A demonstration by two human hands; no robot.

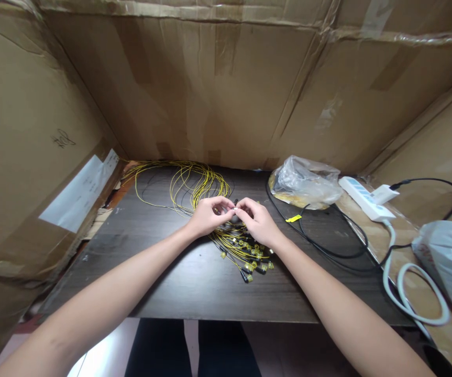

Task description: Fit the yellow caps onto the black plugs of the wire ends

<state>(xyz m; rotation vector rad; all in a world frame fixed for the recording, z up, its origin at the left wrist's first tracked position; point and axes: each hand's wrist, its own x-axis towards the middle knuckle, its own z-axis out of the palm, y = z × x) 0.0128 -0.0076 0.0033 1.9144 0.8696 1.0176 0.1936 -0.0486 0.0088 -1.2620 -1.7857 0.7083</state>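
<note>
My left hand (207, 217) and my right hand (259, 224) meet above the middle of the dark table, fingertips nearly touching. Thumbs and forefingers of both hands pinch a small cable connector (234, 209), which shows only as a pale bit with a dark tip; the rest is hidden. Below and behind the hands runs a bundle of thin yellow cables (206, 180), looped toward the back left. Its near ends fan out in front of my right hand as several black connectors (244, 275) with clear yellowish caps (269, 266).
Cardboard walls (210, 89) enclose the table (163, 285) at the back and sides. At the back right lie a clear plastic bag (306, 180) and a black cable (328, 255) with a yellow tag (294, 218). A white power strip (361, 196) and a grey-white bag (451, 262) are farther right.
</note>
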